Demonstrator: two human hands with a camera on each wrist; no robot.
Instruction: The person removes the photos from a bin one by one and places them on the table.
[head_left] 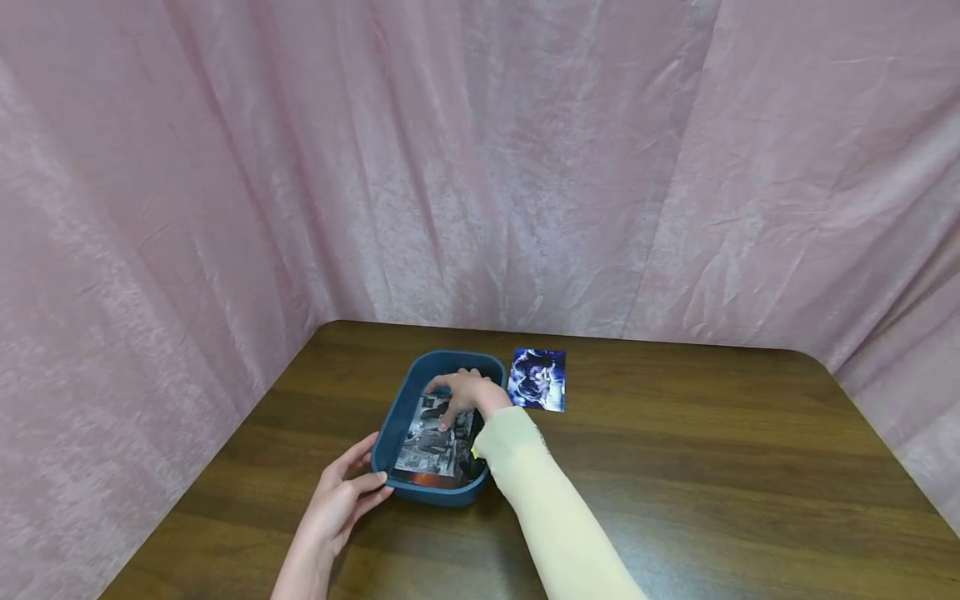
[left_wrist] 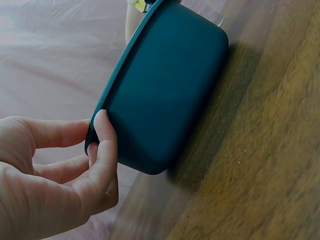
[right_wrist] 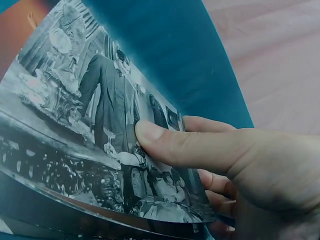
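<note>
A dark blue plastic bin (head_left: pixel 432 495) stands on the table. My left hand (head_left: pixel 333 500) holds its near left corner, and in the left wrist view thumb and fingers (left_wrist: pixel 105 150) pinch the rim. My right hand (head_left: pixel 468 392) reaches inside from the right. It grips a black-and-white photo (right_wrist: pixel 112 100) at one end, with the thumb on the printed face and the other fingers behind the edge. Beneath that photo, other pictures show, one with an orange part (head_left: pixel 435 480). A blue and white picture (head_left: pixel 537 379) lies flat on the table beyond the bin's right side.
The brown wooden table (head_left: pixel 712 450) stretches far to the right of the bin. Pink curtains (head_left: pixel 525 167) hang along its back and sides. Something small and yellow (head_left: pixel 474 452) shows by the right sleeve.
</note>
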